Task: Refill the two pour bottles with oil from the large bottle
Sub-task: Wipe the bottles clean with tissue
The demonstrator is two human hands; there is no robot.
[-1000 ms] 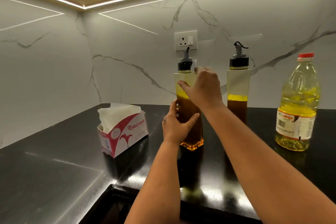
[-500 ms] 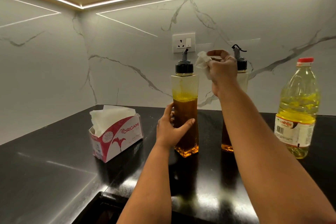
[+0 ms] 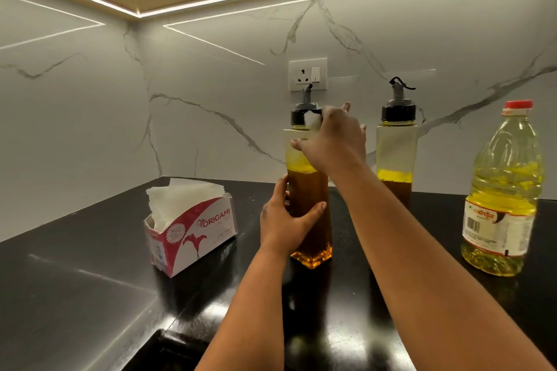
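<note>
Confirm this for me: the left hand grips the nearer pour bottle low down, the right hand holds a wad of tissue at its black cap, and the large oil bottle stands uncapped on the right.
One thing is wrong: the large oil bottle has its red cap on, as the head view shows. The rest holds: the left hand grips the nearer pour bottle low down, and the right hand holds a wad of tissue at its black cap.

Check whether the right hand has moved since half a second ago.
Yes. The right hand came down and left, from in front of the far pour bottle to the near pour bottle.

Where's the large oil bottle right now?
In the head view the large bottle stands upright at the far right of the black counter, right of the second pour bottle, untouched.
</note>
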